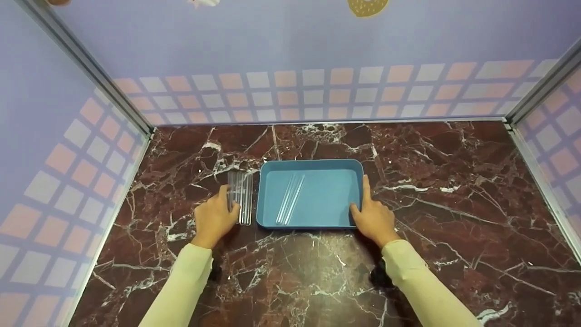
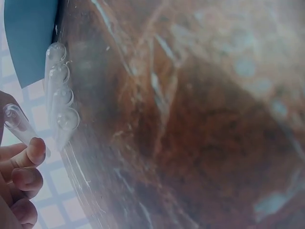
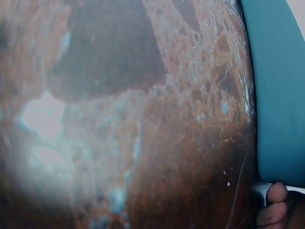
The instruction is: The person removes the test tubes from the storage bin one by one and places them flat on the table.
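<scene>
My left hand (image 1: 214,218) pinches a clear test tube (image 2: 24,125) between thumb and fingers, its rounded end towards me. Just right of that hand, several more clear test tubes (image 1: 246,200) lie side by side on the table, and their round ends (image 2: 66,118) line up in the left wrist view. A shallow blue tray (image 1: 327,200) stands to the right of them, with two test tubes (image 1: 290,200) slanted in its left part. At the tray's right edge, my right hand (image 1: 376,220) grips the rim, thumb inside and index finger along the outer wall.
Under everything is a dark red marbled tabletop (image 1: 454,218) with white veins. A lilac back wall (image 1: 317,41) with pink and white squares closes the far side. Similar panels (image 1: 68,163) rise at left and right, with metal strips at the corners.
</scene>
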The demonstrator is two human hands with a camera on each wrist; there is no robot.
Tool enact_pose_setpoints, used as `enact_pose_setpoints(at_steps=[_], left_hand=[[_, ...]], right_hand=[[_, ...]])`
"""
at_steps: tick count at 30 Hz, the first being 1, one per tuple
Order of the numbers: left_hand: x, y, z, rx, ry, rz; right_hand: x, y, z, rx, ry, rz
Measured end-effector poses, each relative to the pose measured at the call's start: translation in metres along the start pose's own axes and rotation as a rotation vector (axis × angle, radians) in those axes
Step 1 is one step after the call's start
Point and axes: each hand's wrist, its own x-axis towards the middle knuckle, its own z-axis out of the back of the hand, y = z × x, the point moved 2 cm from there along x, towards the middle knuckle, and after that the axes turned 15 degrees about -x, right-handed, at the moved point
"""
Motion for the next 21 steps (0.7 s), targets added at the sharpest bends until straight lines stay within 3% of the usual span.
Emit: enact_pose_setpoints(at_steps=[13,21], left_hand=[[0.010,0.007,-0.004,-0.020,0.027,0.021],[0.010,0.014,-0.004,0.003,0.112,0.078]], right_hand=[[-0.001,0.000,0.000,0.002,-0.012,-0.010],[0.000,0.000,-0.001,0.005,0.012,-0.006]])
